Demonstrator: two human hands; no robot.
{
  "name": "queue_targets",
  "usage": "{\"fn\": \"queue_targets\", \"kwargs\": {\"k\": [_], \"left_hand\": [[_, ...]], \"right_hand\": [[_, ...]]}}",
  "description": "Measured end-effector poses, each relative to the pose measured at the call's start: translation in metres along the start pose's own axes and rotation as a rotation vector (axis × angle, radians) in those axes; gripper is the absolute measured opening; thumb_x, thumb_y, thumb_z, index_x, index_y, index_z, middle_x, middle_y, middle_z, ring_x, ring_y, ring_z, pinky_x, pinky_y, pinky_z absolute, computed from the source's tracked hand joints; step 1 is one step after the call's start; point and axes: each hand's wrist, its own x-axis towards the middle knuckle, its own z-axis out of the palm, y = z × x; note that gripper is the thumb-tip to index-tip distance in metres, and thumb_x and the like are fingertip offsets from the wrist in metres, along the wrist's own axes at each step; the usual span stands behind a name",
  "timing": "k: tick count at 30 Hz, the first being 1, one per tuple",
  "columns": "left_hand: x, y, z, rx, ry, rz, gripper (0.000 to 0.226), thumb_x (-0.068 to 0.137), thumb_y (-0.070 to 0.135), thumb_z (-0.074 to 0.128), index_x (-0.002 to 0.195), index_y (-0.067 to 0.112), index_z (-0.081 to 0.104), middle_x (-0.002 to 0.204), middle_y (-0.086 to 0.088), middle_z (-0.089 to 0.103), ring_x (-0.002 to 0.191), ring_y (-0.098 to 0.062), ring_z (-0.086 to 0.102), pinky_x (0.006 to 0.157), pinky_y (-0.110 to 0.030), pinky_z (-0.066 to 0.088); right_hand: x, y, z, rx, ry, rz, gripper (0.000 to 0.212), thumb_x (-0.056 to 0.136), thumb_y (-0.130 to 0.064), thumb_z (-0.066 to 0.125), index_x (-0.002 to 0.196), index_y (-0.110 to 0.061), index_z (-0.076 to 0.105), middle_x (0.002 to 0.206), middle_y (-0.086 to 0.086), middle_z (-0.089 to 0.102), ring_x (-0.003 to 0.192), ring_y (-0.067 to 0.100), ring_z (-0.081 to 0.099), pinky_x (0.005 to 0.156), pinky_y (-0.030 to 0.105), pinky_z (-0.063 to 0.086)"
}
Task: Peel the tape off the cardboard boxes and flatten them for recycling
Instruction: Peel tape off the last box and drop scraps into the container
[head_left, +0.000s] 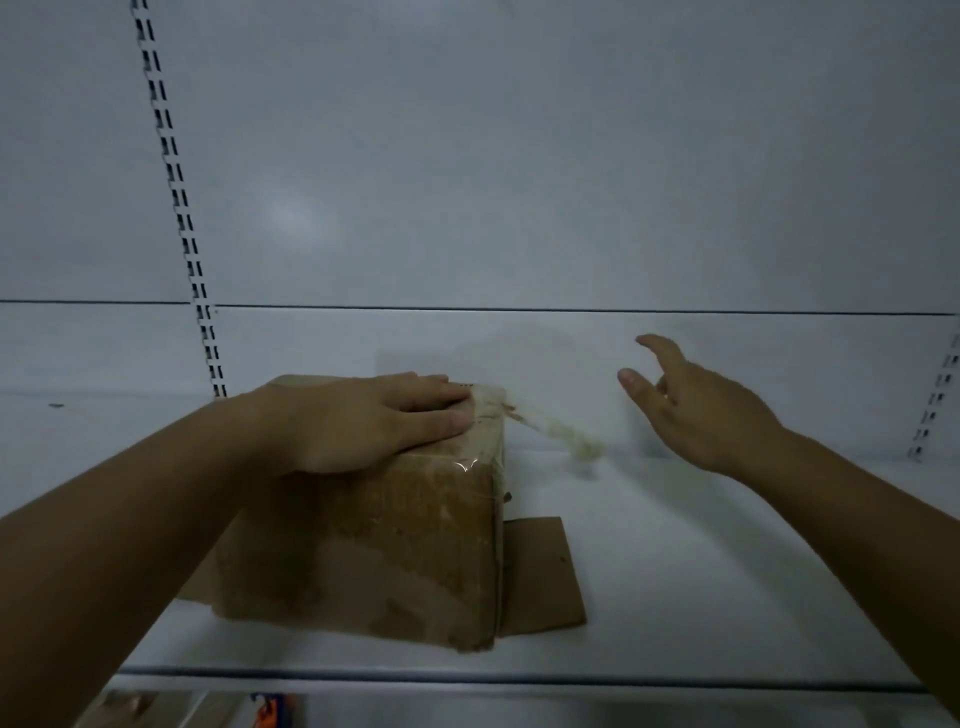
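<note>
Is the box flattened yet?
Not flattened: the cardboard box stands at full height under the left hand, with one flap lying flat beside it.

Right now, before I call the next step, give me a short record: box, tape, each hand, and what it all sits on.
box: cardboard box standing on the white shelf, not flattened
tape: tape strip trailing off the box's top right corner, one end attached, blurred
flap: cardboard flap lying flat on the shelf at the box's lower right
left hand: left hand flat on the box top, fingers straight
right hand: right hand open in the air, right of the tape, holding nothing
</note>
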Motion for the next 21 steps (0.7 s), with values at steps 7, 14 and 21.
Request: {"fn": "queue_targets", "kwargs": {"k": [7, 14, 21], "left_hand": [[0.004, 0.003, -0.001, 0.013, 0.002, 0.007, 0.063, 0.082, 0.068, 0.025, 0.143, 0.050, 0.024, 0.154, 0.023, 0.017, 0.141, -0.001, 0.016, 0.111, -0.026, 0.007], [-0.002, -0.001, 0.000, -0.051, 0.000, 0.091, 0.042, 0.098, 0.049, 0.030, 0.140, 0.048, 0.032, 0.145, 0.023, 0.033, 0.134, -0.002, 0.028, 0.110, -0.026, 0.018], [0.007, -0.011, 0.003, -0.016, 0.021, 0.102, 0.062, 0.086, 0.070, 0.029, 0.143, 0.046, 0.030, 0.151, 0.020, 0.029, 0.140, -0.004, 0.022, 0.118, -0.040, 0.014]], "right_hand": [[-0.036, -0.067, -0.005, 0.298, 0.331, -0.518, 0.033, 0.086, -0.046, 0.054, 0.107, -0.022, 0.061, 0.105, -0.010, 0.053, 0.094, 0.005, 0.051, 0.077, 0.022, 0.045], [-0.063, -0.110, 0.019, 0.141, 0.245, -0.844, 0.060, 0.074, -0.062, 0.058, 0.122, -0.026, 0.050, 0.124, -0.003, 0.054, 0.112, 0.008, 0.045, 0.090, 0.026, 0.043], [-0.063, -0.107, 0.019, 0.415, 0.307, -0.817, 0.039, 0.083, -0.040, 0.061, 0.112, -0.015, 0.068, 0.117, -0.002, 0.062, 0.106, 0.006, 0.056, 0.087, 0.021, 0.050]]}}
